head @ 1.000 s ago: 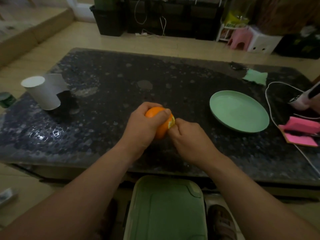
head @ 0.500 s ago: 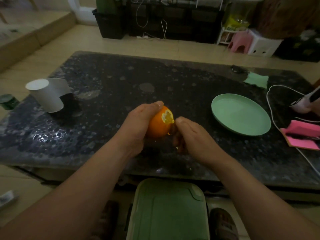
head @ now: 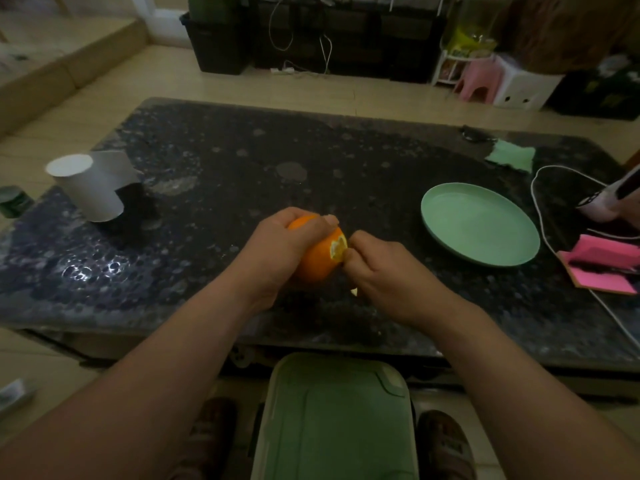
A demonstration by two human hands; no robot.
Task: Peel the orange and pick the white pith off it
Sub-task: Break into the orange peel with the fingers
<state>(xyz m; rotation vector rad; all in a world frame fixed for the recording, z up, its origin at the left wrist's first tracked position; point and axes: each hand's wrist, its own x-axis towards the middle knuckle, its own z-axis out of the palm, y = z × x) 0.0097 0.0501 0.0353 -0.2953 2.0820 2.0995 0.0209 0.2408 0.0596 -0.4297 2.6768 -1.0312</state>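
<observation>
The orange [head: 318, 261] is held just above the dark speckled table [head: 242, 161], near its front edge. My left hand [head: 280, 251] grips it from the left, with fingers curled over its top. A small patch at its upper right is bare of peel and shows pale pith. My right hand [head: 377, 275] has its fingertips at the edge of that patch, digging at the peel there. A tiny pale scrap [head: 354, 291] shows under my right hand.
A green plate [head: 479, 225] lies to the right. A white paper cup [head: 88, 188] stands at the left. Pink sticky notes [head: 602, 265], a white cable [head: 540, 216] and a green cloth [head: 512, 159] lie at the right. A green lidded bin [head: 332, 420] stands below the table's front edge.
My left hand turned the orange, so the bare patch came into view. My right hand drew back a little, then returned to the patch's edge.
</observation>
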